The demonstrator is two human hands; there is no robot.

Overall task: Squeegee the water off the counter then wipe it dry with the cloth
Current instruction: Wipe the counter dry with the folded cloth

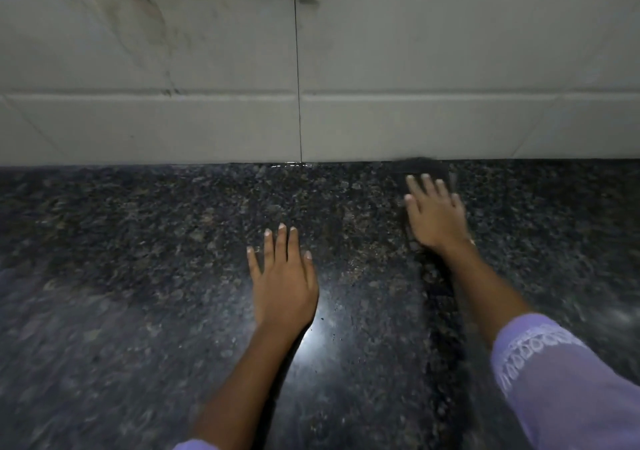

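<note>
Left hand (284, 283) flat on counter (138, 276), fingers straight, holding nothing; right hand (433, 217) at 2 o'clock, straight fingers pressing dark cloth (427, 169).

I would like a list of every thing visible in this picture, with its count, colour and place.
counter: one, dark speckled stone, fills the lower half.
wall tiles: several, pale grey, behind the counter.
water: one small glint, at the wall joint.
cloth: one, dark and blurred, under the right hand beside the wall.
sleeve: one plainly seen, lilac, lower right.
left hand: one, flat over the counter, centre.
right hand: one, fingers straight, presses the cloth.
</note>
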